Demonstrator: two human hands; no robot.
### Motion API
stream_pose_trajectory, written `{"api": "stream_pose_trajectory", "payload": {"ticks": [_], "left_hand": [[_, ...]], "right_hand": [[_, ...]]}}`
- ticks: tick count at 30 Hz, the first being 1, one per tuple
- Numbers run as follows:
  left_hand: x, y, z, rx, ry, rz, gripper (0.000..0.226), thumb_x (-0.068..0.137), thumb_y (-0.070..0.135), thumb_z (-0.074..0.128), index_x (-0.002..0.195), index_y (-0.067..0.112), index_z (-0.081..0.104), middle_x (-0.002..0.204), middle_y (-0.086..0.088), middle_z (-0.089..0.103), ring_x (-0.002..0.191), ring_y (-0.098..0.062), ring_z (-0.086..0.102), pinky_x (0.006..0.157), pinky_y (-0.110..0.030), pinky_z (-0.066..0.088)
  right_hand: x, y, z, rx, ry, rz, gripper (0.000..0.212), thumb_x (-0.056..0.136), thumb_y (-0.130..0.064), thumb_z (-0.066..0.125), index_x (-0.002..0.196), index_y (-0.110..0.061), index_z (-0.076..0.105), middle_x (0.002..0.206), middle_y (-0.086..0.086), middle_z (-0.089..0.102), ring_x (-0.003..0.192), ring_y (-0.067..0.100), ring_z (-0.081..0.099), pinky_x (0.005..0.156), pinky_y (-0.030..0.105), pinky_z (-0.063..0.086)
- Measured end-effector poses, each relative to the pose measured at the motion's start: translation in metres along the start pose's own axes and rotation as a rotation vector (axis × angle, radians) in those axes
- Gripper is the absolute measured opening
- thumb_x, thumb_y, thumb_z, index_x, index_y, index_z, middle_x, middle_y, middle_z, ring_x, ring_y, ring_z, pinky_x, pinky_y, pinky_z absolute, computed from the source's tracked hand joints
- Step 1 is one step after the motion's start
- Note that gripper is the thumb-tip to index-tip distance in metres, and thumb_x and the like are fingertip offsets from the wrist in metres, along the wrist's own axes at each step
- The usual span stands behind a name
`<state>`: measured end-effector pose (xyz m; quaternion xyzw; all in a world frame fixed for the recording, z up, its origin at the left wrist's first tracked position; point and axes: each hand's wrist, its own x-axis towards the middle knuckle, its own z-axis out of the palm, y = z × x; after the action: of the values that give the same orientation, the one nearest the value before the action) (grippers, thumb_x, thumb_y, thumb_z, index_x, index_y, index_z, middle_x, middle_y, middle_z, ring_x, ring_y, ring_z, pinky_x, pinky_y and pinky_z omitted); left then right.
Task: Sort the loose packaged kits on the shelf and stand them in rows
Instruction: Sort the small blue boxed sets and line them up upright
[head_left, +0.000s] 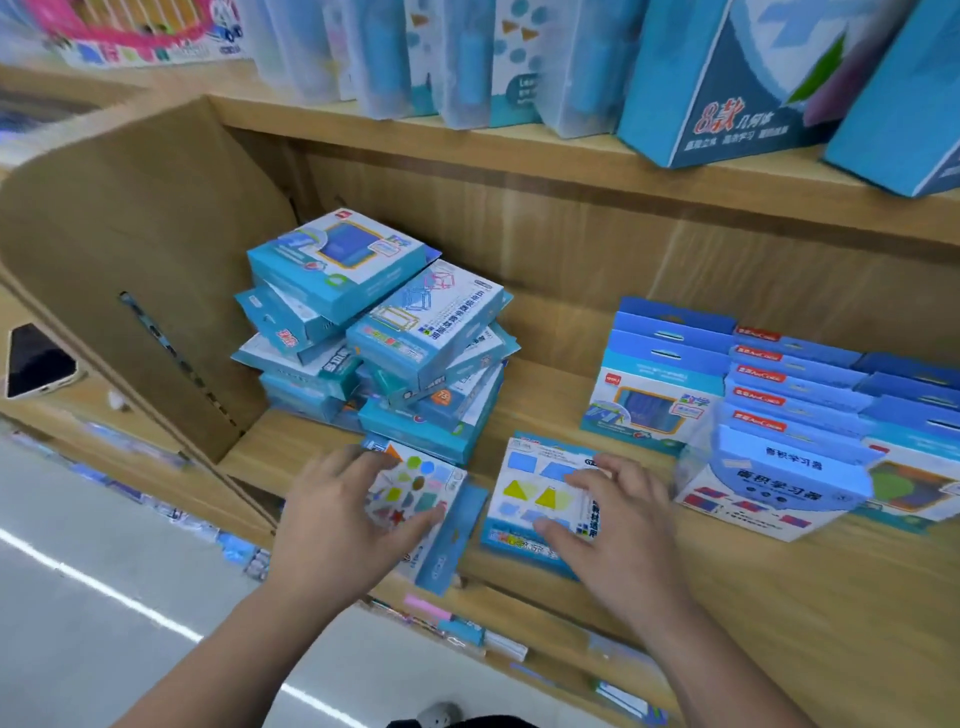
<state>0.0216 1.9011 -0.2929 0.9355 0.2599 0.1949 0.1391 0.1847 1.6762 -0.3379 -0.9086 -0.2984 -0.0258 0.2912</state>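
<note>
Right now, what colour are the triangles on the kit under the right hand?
Yellow, on the flat kit under the right hand; head view.

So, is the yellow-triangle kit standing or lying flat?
Lying flat: the yellow-triangle kit faces up on the shelf, right hand on top of it.

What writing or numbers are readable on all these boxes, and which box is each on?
"8款几何体": big blue box on the upper shelf.
"面积学习器": white and blue kit standing at front right.
"75": orange circle on a kit in the loose pile.
Red tags on the standing rows: blurred, unreadable.
Flat kit with coloured shapes and flat kit with yellow triangles: print too small to read.
</note>
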Motion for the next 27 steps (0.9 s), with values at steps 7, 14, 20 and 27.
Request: {"api": "stream_pose_trajectory", "payload": {"ticks": [7,14,20,27], "left_hand": [[0.005,-0.056,-0.015,0.038,-0.588,0.15,0.135,0.035,0.102,0.052,0.153,0.045,0.02,0.162,0.02,-0.014,0.138,-0.014,0.023,0.111,-0.034,0.038],[0.014,-0.075,-0.006,-0.188,-0.684,0.261,0.097,0.06,0.055,0.076,0.146,0.043,0.031,0.153,0.04,-0.015,0.134,0.001,0.038,0.09,-0.007,0.043],[0.008,-0.05,-0.008,-0.105,-0.599,0.232,0.095,0.048,0.071,0.072,0.135,0.046,0.043,0.143,0.018,0.019,0.102,-0.004,0.06,0.075,-0.014,0.05],[-0.011,0.004,-0.003,-0.043,-0.667,0.13,0.122,0.047,0.086,0.067,0.152,0.043,0.022,0.137,0.012,0.012,0.11,-0.013,0.059,0.092,-0.025,0.049]], "right_hand": [[-0.003,-0.015,0.008,0.003,-0.164,0.052,0.081,0.058,-0.084,0.054,0.13,-0.046,0.058,0.152,-0.018,0.039,0.144,0.022,0.026,0.117,0.029,0.017],[-0.01,-0.014,-0.019,0.043,-0.309,0.099,0.071,0.061,-0.065,0.083,0.123,-0.057,0.05,0.145,-0.034,0.026,0.138,0.009,0.031,0.112,0.025,0.027],[-0.039,-0.002,-0.047,-0.009,-0.283,0.204,0.07,0.063,-0.058,0.086,0.121,-0.059,0.047,0.139,-0.042,0.022,0.125,0.003,0.026,0.1,0.021,0.026],[-0.046,0.006,-0.065,-0.073,-0.327,0.265,0.08,0.058,-0.065,0.085,0.127,-0.058,0.045,0.137,-0.033,0.026,0.122,0.006,0.028,0.094,0.022,0.031]]}}
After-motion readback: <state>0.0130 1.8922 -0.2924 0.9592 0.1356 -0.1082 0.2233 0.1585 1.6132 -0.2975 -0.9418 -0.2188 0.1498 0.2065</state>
